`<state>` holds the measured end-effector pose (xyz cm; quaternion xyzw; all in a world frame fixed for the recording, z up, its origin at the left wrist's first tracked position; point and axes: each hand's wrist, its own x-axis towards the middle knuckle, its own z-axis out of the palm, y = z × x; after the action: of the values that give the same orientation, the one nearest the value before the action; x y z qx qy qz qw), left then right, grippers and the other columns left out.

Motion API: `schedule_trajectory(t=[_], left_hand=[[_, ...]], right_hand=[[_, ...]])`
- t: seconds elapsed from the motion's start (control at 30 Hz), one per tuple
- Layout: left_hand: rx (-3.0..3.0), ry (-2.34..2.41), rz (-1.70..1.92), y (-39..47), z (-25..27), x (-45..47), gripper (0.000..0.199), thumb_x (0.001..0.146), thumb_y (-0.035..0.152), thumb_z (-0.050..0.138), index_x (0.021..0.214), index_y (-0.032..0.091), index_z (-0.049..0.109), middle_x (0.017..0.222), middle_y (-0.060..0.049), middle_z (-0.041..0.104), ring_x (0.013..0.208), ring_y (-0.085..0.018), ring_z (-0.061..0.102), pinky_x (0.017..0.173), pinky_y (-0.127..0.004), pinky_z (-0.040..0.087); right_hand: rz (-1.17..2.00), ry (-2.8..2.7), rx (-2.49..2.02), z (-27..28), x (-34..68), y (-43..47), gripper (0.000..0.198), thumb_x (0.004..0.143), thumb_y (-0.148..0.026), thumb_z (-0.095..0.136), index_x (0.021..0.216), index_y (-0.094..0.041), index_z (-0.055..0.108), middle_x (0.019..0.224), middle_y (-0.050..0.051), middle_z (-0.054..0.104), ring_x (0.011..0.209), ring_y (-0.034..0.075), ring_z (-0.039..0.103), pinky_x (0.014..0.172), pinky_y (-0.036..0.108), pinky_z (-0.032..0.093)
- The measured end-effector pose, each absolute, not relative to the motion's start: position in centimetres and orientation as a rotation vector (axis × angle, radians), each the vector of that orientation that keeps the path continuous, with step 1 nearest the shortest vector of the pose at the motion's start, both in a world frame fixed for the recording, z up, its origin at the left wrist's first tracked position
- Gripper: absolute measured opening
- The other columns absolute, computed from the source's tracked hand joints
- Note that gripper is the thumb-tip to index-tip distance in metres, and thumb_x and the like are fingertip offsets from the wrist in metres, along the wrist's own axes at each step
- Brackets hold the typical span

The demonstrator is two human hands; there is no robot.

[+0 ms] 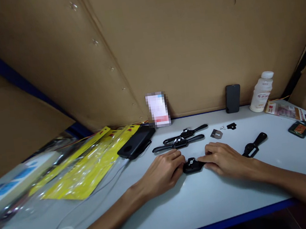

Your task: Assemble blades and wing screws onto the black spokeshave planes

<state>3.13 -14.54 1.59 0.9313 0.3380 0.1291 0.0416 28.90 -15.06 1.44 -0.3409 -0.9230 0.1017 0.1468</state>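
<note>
In the lower middle of the frame, a black tool (191, 168) lies with its long axis running crossways, one end pointing toward the left edge and the other toward the right. Its broad middle faces up, dark and smooth with rounded corners, and a small silvery screw piece (191, 161) sits on top. The tool is between the two hands, low over the pale grey tabletop (165, 217); whether it touches that surface I cannot tell. The left hand (171, 167) has its fingers curled closed around the left end, hiding that handle, while the right hand (223, 159) pinches the right end between thumb and bent fingers, a bit of handle showing. Just above the hands in the frame lie two similar glossy tools, a nearer one (179, 143) and a farther one (186, 134), with slim curved handles slanting slightly up to the right. Right of these are a flat grey metal plate (216, 134) with a slot, a tiny bright metal piece (222, 128) and a notched black plate (231, 126). A black frame (250, 149) with an open rectangular window lies beyond the right hand, partly covered by it, its handle pointing to the upper right.
</note>
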Motion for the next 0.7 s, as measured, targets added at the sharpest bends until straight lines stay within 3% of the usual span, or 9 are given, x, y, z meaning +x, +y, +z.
schedule_trajectory(t=[0.53, 0.6, 0.7], left_hand=[[2.91, 1.016, 0.344, -14.57, 1.46, 2.94, 0.023, 0.094, 0.013, 0.042, 0.079, 0.017, 0.059, 0.08, -0.006, 0.06, 0.074, -0.02, 0.054, 0.063, -0.032, 0.043], [2.906, 1.019, 0.415, -14.59, 1.41, 2.98, 0.024, 0.097, 0.015, 0.041, 0.084, 0.017, 0.061, 0.082, -0.006, 0.06, 0.077, -0.021, 0.055, 0.066, -0.033, 0.046], [2.88, 1.007, 0.633, -14.78, 1.38, 3.24, 0.019, 0.1, 0.02, 0.045, 0.106, 0.017, 0.062, 0.095, -0.008, 0.062, 0.09, -0.023, 0.058, 0.074, -0.036, 0.051]], right_hand=[[0.31, -2.662, -1.007, 1.64, 28.86, -15.06, 0.024, 0.094, -0.019, 0.064, 0.115, -0.02, 0.075, 0.09, 0.007, 0.064, 0.082, 0.02, 0.055, 0.074, 0.032, 0.04], [0.309, -2.662, -1.011, 1.62, 28.86, -15.08, 0.024, 0.094, -0.02, 0.063, 0.115, -0.021, 0.075, 0.09, 0.008, 0.064, 0.083, 0.02, 0.055, 0.074, 0.032, 0.041], [0.32, -2.659, -1.006, 1.63, 28.85, -15.11, 0.025, 0.094, -0.02, 0.063, 0.116, -0.021, 0.074, 0.091, 0.008, 0.064, 0.084, 0.021, 0.056, 0.075, 0.033, 0.042]])
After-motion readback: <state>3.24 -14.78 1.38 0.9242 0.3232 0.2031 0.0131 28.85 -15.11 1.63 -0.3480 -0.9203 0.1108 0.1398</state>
